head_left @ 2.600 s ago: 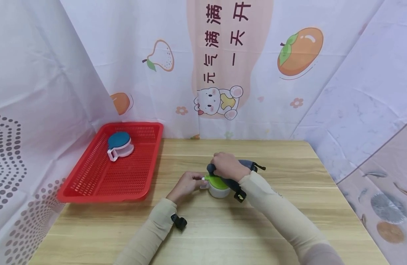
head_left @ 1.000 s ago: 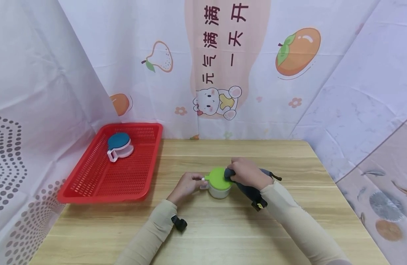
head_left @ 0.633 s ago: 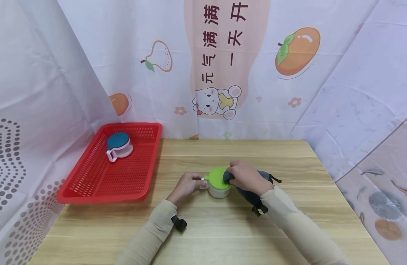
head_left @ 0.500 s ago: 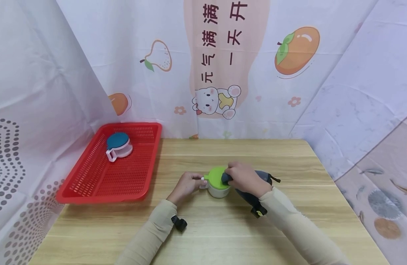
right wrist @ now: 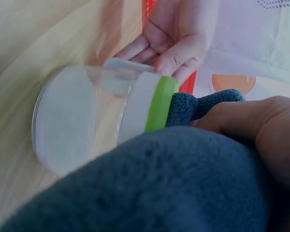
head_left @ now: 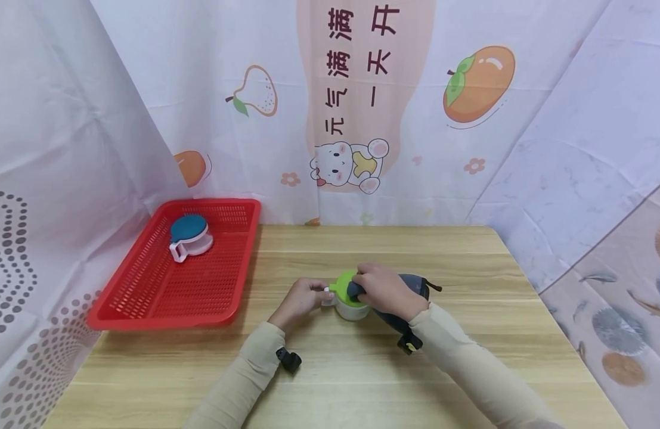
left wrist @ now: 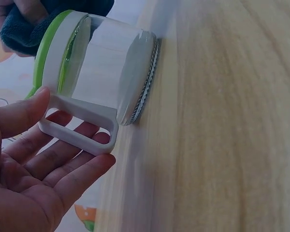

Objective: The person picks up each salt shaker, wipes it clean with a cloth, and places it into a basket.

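Note:
A clear seasoning jar [left wrist: 104,60] with a white collar and a green lid [head_left: 344,282] stands upright on the wooden table. My left hand [head_left: 303,298] holds its white side handle [left wrist: 77,138]; in the left wrist view the thumb lies at the handle's top and the fingers behind it. With my right hand [head_left: 387,291] I grip a dark blue-grey towel [right wrist: 159,179], and a bunched end of it touches the green lid. The rest of the towel hangs below and behind that hand, hiding part of the jar in the right wrist view.
A red perforated basket [head_left: 248,262] stands at the left of the table [head_left: 362,381]. Inside it, toward the back, sits a similar jar [head_left: 189,227] with a blue lid and a white handle. A printed curtain [head_left: 287,137] hangs behind the table.
Over the last second my right hand and the towel have shifted left over the green lid; earlier they had moved right from farther left. My left hand stays on the handle.

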The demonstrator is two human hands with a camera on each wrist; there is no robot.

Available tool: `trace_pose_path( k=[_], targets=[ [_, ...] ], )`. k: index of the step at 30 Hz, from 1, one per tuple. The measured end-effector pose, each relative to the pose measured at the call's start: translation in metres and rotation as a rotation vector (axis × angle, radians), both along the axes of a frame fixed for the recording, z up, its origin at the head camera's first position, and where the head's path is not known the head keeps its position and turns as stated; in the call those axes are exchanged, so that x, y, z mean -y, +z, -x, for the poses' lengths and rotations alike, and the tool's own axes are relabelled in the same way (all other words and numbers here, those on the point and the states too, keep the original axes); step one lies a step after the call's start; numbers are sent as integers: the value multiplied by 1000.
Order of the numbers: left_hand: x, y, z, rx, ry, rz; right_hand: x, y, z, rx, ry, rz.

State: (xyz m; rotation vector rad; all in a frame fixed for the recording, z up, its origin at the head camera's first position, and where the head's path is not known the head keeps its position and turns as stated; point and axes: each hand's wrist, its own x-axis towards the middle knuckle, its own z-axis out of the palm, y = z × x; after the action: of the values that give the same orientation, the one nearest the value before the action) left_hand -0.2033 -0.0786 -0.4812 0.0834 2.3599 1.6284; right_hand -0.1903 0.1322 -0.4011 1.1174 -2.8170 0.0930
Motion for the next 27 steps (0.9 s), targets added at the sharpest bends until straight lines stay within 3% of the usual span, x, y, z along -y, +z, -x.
trace_pose_path(
  k=[11,27],
  targets=[
    [0,3,0,-11,-27,8,27,6,9,82,-75,-2],
    [0,5,1,-39,-55,32,35,9,41,176,-161,-24]
  ],
)
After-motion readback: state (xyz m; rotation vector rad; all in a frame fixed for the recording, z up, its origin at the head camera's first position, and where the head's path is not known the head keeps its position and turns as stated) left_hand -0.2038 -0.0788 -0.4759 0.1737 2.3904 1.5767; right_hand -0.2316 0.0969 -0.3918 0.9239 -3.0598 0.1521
